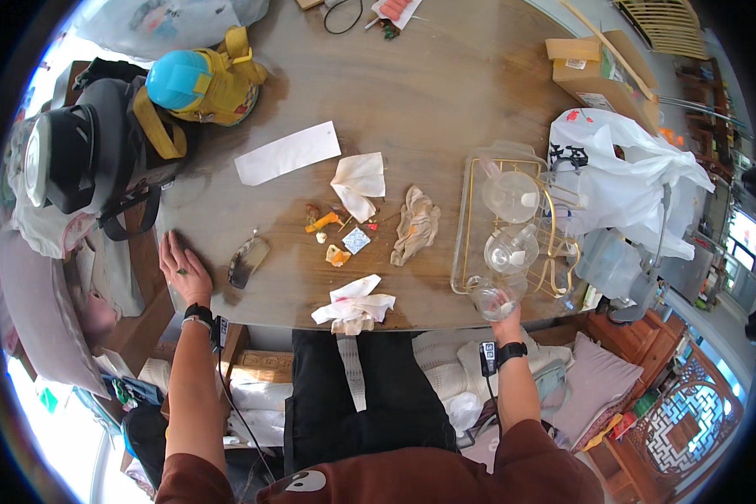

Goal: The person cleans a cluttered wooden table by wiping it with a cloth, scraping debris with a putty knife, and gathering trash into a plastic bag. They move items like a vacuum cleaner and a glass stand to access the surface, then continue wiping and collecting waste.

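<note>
My left hand (182, 265) lies open, fingers stretched, on the table's left edge beside a small dark translucent object (248, 256). My right hand (504, 307) grips a clear glass cup (486, 294) at the near end of a clear tray (462, 235) with a gold wire rack, which bears other glasses (506, 249). Between my hands are crumpled tissues (353, 302), a beige crumpled cloth or tissue (417, 220), a folded white tissue (358, 183), a white paper strip (286, 151), a small blue-white packet (355, 241) and orange food scraps (322, 221).
A dark bag (118, 143) and yellow-blue bottle holder (202, 84) occupy the table's left. At the right are a white plastic bag (605, 160) and cardboard box (592, 84). A cord (343, 21) and pink items (395, 10) lie at the far side. Pillows (596, 378) rest below.
</note>
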